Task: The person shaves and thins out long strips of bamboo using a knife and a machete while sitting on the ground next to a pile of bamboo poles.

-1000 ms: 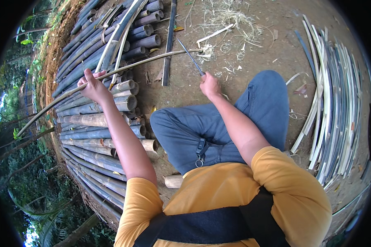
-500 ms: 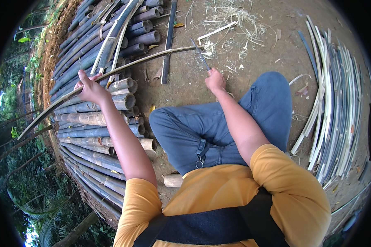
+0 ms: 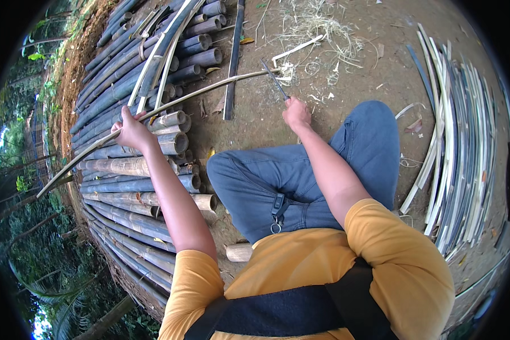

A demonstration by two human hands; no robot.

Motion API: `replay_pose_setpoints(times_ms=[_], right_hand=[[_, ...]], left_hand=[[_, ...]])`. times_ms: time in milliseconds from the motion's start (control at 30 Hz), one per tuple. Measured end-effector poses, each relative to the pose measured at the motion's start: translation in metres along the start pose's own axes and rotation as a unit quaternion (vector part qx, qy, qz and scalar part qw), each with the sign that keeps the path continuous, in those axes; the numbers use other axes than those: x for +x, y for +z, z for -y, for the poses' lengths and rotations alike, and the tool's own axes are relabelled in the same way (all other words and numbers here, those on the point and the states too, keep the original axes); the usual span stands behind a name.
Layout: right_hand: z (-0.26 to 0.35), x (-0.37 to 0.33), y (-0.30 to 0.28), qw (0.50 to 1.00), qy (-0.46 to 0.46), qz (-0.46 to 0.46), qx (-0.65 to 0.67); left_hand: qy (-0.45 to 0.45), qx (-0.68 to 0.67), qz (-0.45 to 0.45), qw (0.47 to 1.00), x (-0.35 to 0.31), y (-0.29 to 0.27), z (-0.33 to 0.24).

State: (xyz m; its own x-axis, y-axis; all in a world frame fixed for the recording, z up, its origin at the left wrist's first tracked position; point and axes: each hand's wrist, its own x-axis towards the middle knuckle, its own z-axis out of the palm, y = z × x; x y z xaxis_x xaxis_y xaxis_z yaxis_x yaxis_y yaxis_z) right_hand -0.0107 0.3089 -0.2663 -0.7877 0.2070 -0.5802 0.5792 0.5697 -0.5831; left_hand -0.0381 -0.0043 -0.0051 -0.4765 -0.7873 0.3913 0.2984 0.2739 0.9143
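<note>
My left hand [image 3: 135,131] is closed around a long, thin bamboo strip [image 3: 209,86], which runs from the far left edge of the pile toward the middle of the ground. The strip's right end lies by a small heap of pale shavings [image 3: 289,72]. There the narrow blade of a knife [image 3: 276,81] crosses the strip near its end. My right hand [image 3: 297,115] grips the knife's handle, which is mostly hidden in the fingers. Blade and strip appear to touch, though I cannot tell how firmly.
Stacked bamboo poles [image 3: 136,165] fill the left side. Split bamboo lengths [image 3: 158,56] lie on top of them, and a dark slat [image 3: 232,73] rests on the ground. Curly shavings [image 3: 334,42] are scattered ahead. A bundle of strips [image 3: 464,153] lies at right. My crossed legs [image 3: 306,164] are close.
My left hand has moved slightly right and nearer, drawing the strip with it. The strip has rolled, showing more of its pale side. My right hand and the knife have barely moved.
</note>
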Motion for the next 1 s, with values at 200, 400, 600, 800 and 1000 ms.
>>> replay_pose_setpoints(times_ms=[200,400,600,800,1000], right_hand=[[-0.022,0.022,0.004,0.999,0.025,-0.019,-0.008],[-0.033,0.022,0.019,0.998,0.028,-0.047,-0.01],[-0.028,0.011,0.025,0.999,0.025,-0.037,0.009],[-0.029,0.019,0.014,0.998,0.039,-0.04,0.003],[-0.023,0.016,0.016,0.999,0.001,-0.037,-0.019]], left_hand=[[-0.011,0.011,0.003,1.0,-0.004,0.005,-0.005],[-0.015,-0.015,0.016,1.0,0.002,0.003,-0.001],[-0.025,-0.003,-0.001,1.0,0.003,0.001,0.0],[-0.032,0.022,-0.028,0.999,0.014,-0.014,0.017],[-0.038,0.05,-0.051,0.997,0.011,-0.012,0.024]])
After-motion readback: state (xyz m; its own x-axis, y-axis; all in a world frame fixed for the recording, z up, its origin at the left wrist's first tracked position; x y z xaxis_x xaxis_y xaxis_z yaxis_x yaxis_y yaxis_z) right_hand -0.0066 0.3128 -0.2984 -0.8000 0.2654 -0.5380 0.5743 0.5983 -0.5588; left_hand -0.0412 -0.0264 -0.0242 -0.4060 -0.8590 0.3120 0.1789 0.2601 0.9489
